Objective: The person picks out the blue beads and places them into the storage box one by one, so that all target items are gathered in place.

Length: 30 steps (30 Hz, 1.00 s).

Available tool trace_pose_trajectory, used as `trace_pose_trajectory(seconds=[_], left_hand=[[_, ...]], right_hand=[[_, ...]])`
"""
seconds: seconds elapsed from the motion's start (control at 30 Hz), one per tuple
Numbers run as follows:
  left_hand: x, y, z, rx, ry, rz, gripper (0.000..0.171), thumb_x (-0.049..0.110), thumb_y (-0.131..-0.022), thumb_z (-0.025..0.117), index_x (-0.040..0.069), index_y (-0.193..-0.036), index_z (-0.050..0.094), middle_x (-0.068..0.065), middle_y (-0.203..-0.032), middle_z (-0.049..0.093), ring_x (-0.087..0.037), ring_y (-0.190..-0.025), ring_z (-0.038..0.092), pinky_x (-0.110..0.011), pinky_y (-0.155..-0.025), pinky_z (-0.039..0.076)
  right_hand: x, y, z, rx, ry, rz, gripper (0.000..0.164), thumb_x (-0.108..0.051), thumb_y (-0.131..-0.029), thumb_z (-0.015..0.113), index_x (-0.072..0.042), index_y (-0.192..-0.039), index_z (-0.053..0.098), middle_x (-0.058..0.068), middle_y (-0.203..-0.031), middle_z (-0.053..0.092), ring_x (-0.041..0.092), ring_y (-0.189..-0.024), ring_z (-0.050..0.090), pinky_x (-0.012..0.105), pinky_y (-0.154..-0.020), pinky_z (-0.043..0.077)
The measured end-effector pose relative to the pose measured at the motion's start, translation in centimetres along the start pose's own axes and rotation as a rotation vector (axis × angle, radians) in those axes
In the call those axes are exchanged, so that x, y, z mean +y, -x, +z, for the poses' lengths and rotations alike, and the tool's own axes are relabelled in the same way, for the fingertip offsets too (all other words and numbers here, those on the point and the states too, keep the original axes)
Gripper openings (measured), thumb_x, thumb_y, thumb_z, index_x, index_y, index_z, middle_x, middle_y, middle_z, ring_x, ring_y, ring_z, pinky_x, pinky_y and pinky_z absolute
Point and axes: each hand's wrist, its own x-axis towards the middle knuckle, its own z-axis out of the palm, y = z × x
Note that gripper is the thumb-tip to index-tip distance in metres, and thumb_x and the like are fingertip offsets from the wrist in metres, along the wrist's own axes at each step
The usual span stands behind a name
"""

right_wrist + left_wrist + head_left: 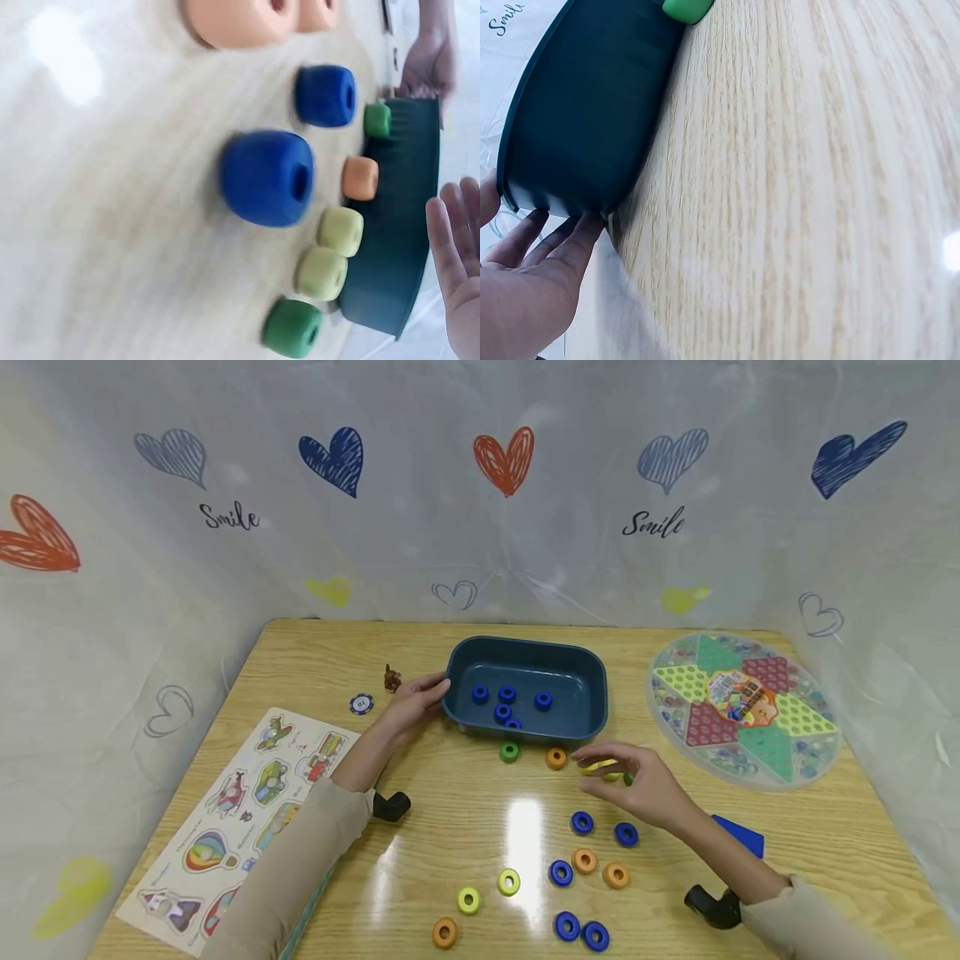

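A dark teal plastic tub [577, 689] holds several blue ring-shaped beads [543, 700]. At its left end, my left hand [412, 702] grips the wall, thumb at the rim and fingers against the outside. My right hand [637, 785] hovers near the tub's front right corner, fingers loosely curved with nothing between them. Below it, partly hidden in the head view, are two yellow beads [322, 274] and a green bead [292, 328]. Along the tub's front lie another green bead [509, 752] and an orange bead [556, 758].
Nearer me lie loose blue beads [561, 872], orange beads [585, 861] and yellow beads [468, 900]. A picture puzzle board [247, 814] is on the left, with a poker chip [362, 703] and small brown figure [392, 678] beyond. A round marble game board [742, 710] occupies the right.
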Motion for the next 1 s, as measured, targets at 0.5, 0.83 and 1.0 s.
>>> trace_pose_trajectory(seconds=[0.5,0.83,1.0], left_hand=[[0.2,0.1,0.0,0.008,-0.004,0.002,0.049,0.020,-0.094,0.056,0.004,-0.138,0.042,-0.012,-0.137,0.043,-0.024,-0.122,0.045,-0.035,-0.100,0.037],[0.0,0.1,0.1,0.026,-0.005,0.001,0.047,0.018,-0.095,0.055,0.003,-0.137,0.043,-0.011,-0.137,0.044,-0.024,-0.120,0.047,-0.036,-0.099,0.038],[-0.1,0.1,0.1,0.032,-0.001,-0.004,0.047,0.018,-0.095,0.055,0.004,-0.137,0.043,-0.012,-0.136,0.045,-0.024,-0.119,0.048,-0.036,-0.099,0.039]], right_hand=[[5.9,3.1,1.0,-0.171,-0.004,0.021,0.038,-0.005,-0.078,0.075,-0.003,-0.113,0.062,0.012,-0.109,0.062,0.026,-0.095,0.060,0.039,-0.077,0.052],[6.2,3.2,1.7,-0.191,0.100,0.028,0.034,-0.005,-0.074,0.077,-0.006,-0.106,0.067,0.005,-0.103,0.065,0.018,-0.086,0.061,0.034,-0.072,0.053],[6.4,3.0,1.6,-0.205,0.100,0.055,0.032,0.001,-0.073,0.077,-0.003,-0.103,0.067,0.008,-0.101,0.065,0.023,-0.087,0.061,0.037,-0.072,0.053]])
